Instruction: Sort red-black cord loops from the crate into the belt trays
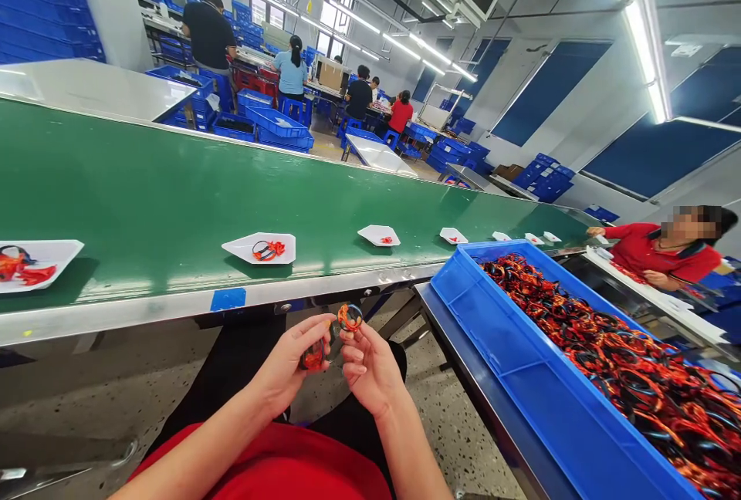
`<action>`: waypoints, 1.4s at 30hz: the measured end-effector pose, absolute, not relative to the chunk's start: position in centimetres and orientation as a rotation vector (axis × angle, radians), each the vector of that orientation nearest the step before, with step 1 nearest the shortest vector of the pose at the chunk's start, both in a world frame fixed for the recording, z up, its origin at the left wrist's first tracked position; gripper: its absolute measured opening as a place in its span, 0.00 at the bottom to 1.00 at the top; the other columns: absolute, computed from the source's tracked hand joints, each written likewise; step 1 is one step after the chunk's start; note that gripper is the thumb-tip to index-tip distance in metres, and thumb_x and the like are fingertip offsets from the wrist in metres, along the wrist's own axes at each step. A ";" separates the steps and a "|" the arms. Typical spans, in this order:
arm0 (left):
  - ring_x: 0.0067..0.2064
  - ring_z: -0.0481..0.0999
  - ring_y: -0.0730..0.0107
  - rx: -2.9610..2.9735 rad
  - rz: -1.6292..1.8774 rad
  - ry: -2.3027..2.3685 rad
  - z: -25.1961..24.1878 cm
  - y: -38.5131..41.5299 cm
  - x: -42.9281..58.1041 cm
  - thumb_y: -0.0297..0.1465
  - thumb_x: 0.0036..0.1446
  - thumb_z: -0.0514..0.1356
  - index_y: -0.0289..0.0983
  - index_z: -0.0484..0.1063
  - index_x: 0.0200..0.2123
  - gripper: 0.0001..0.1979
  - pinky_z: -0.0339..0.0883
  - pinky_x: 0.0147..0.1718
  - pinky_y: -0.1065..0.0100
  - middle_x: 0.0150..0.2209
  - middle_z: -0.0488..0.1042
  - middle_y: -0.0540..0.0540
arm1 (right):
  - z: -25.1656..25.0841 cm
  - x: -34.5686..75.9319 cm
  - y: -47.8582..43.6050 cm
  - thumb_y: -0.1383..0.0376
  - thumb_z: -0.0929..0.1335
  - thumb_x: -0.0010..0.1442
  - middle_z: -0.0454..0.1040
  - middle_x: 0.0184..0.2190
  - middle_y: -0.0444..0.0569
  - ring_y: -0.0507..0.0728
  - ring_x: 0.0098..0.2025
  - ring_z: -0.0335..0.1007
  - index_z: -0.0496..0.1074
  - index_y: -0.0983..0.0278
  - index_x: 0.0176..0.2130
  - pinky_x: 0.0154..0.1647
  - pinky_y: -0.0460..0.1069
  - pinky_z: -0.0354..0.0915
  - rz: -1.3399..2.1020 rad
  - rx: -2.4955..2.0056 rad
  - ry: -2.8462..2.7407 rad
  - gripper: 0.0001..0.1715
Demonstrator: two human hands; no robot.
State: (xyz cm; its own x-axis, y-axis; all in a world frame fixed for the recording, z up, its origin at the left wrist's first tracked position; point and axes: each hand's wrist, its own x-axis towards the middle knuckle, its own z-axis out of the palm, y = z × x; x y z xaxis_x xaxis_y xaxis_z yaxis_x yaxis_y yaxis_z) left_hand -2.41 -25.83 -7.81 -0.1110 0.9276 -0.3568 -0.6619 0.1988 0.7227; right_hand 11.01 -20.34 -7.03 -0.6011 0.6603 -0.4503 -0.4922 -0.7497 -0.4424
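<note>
In the factory room, just below the green conveyor belt [174, 191], the left hand [283, 367] and right hand [370, 370] pinch a small orange-and-black cord loop [350, 318], which seems light and soft, so it is best to take hold at its thin edge.

A green conveyor belt [144, 176] ran across the view with a strip of blue tape [228, 298] on its metal edge, carrying a line of white trays [237, 247], the nearer ones bearing red-and-black cord loops [268, 251]. Just beside it on the right stood a blue crate [492, 346] heaped with tangled red-and-black cords [625, 361], and past that sat a co-worker in a red shirt [654, 249]. Farther back, more workers [208, 33] sat or stood near white-topped desks [379, 154] among stacks of blue crates [46, 14].
</note>
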 end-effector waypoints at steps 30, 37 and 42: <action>0.24 0.70 0.76 0.180 1.292 0.931 -8.1 -25.7 -2.7 0.40 0.52 0.62 0.33 0.75 0.32 0.14 0.67 0.20 0.77 0.25 0.72 0.47 | -8.6 9.5 -21.9 0.58 0.71 0.54 0.64 0.23 0.40 0.42 0.17 0.51 0.71 0.66 0.35 0.12 0.38 0.49 1.919 -0.895 -1.041 0.14; 0.24 0.69 0.77 0.174 1.303 0.907 -7.5 -25.8 -3.0 0.40 0.54 0.61 0.33 0.75 0.32 0.15 0.67 0.20 0.77 0.23 0.72 0.48 | -8.8 9.5 -21.5 0.58 0.72 0.53 0.60 0.24 0.39 0.42 0.18 0.47 0.72 0.66 0.35 0.13 0.38 0.45 2.062 -0.878 -0.833 0.14; 0.24 0.69 0.77 0.178 1.319 0.890 -7.5 -25.8 -3.1 0.40 0.54 0.61 0.33 0.75 0.33 0.14 0.67 0.19 0.77 0.23 0.72 0.48 | -8.7 9.2 -21.4 0.59 0.72 0.53 0.60 0.24 0.39 0.42 0.18 0.47 0.72 0.66 0.35 0.13 0.38 0.44 2.060 -0.894 -0.846 0.14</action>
